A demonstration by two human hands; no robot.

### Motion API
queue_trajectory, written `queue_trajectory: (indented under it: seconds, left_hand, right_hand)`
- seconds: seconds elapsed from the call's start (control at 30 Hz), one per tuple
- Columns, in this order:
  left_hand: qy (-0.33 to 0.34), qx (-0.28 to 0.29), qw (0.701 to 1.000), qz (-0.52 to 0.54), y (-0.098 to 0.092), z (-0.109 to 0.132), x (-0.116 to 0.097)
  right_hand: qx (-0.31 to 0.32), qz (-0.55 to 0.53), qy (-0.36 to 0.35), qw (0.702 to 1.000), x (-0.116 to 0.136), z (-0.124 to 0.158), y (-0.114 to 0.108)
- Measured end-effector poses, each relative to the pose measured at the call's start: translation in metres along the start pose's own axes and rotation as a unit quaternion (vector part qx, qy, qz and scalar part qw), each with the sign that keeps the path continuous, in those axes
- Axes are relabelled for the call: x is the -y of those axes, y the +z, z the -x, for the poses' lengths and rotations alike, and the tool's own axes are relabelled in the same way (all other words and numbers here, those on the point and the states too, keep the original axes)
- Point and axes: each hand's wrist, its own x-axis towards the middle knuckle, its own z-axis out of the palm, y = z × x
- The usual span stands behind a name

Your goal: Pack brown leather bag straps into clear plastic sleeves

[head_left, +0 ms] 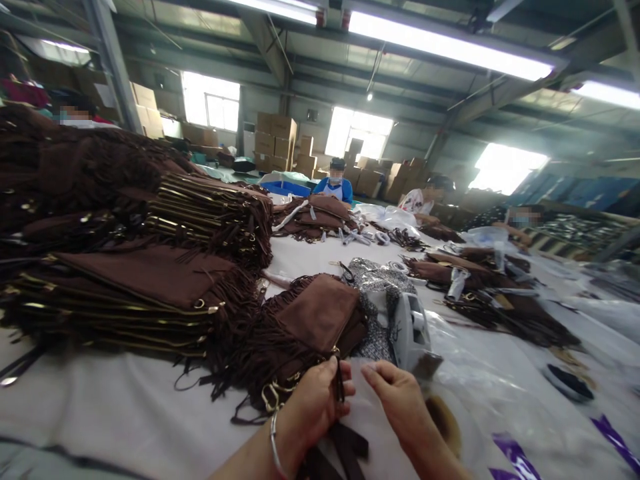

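Observation:
My left hand (315,400), with a silver bangle on the wrist, is closed on a dark brown strap (340,385) that hangs from a brown suede fringed bag (320,313) lying just in front of me. My right hand (397,393) hovers beside it with fingers curled, thumb and forefinger near the strap; I cannot make out anything in it. More dark strap (345,450) runs down between my wrists. The bag rests on a small pile of similar fringed bags.
Tall stacks of brown fringed bags (150,280) fill the left of the white table (100,413). A white tape dispenser (413,327) and clear plastic bags (480,360) lie to the right. Other people work at the far end; cardboard boxes (275,140) stand behind.

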Motion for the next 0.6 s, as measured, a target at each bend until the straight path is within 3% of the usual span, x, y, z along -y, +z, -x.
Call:
queue_trajectory:
  seconds: [0.17, 0.27, 0.47, 0.6]
  left_hand:
    - [-0.038, -0.004, 0.999, 0.024, 0.005, 0.006, -0.016]
    - [-0.038, -0.003, 0.999, 0.034, 0.006, 0.004, -0.017]
    - [-0.132, -0.061, 0.986, 0.082, 0.011, 0.001, -0.016]
    - [-0.064, -0.111, 0.974, 0.188, 0.024, -0.001, -0.013]
  right_hand:
    - [0.014, 0.08, 0.008, 0.997, -0.012, 0.016, -0.018]
    - [0.008, 0.117, 0.004, 0.993, -0.02, 0.024, -0.019]
    - [0.008, 0.132, -0.001, 0.991, -0.024, 0.021, -0.014]
    - [0.016, 0.115, -0.022, 0.993, -0.03, 0.023, -0.009]
